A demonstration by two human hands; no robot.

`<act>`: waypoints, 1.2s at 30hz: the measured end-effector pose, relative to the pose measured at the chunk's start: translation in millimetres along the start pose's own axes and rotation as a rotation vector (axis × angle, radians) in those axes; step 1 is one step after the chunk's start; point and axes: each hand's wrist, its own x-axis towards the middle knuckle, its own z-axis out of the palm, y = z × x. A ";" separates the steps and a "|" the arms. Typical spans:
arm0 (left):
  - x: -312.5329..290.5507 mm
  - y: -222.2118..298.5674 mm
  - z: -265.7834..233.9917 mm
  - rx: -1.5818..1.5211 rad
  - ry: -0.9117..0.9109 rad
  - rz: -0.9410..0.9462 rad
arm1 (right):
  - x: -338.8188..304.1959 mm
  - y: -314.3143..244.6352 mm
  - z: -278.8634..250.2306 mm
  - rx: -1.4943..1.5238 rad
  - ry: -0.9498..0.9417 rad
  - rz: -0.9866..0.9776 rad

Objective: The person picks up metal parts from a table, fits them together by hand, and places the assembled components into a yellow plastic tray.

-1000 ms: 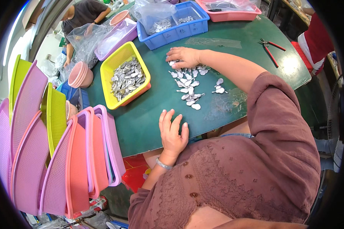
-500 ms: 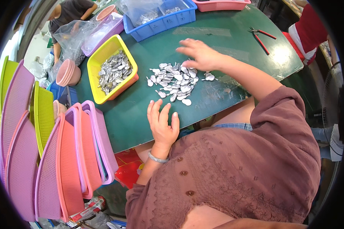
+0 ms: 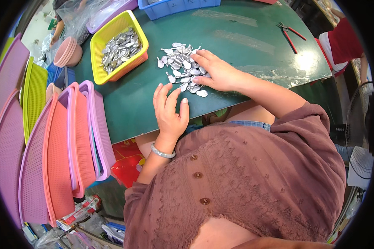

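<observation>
A heap of small silvery metal pieces, each rounded with a short stem, lies on the green table in front of me. My right hand rests against the heap's right side, fingers stretched out and spread over some pieces. At the heap's near left, my left hand is held with its fingers apart and nothing in it; the fingertips are close to the nearest pieces. Farther left stands a yellow basket with an orange outer wall, holding many more of these silvery pieces.
Red-handled pliers lie at the table's far right. A blue divided bin stands along the far side. Nested pink and purple baskets crowd the left edge beside pink cups. Other people are partly visible at the far left and right.
My right hand has come down from above onto the heap's right side, and the stray pieces there no longer show apart. The whole view has shifted, so the table sits higher.
</observation>
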 end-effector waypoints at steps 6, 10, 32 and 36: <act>-1.5 -2.2 2.6 -0.021 0.025 -0.009 | 43.8 21.1 -5.2 -0.166 0.097 -0.023; -1.6 -2.6 3.0 -0.033 0.039 -0.025 | 67.7 34.5 2.0 -0.189 0.032 -0.045; 0.6 -5.2 2.6 -0.154 0.082 -0.084 | 31.6 -7.0 -27.4 0.870 -0.184 0.332; 6.9 -1.7 1.7 -0.443 0.074 -0.332 | 21.1 -27.1 -21.8 0.917 -0.263 0.306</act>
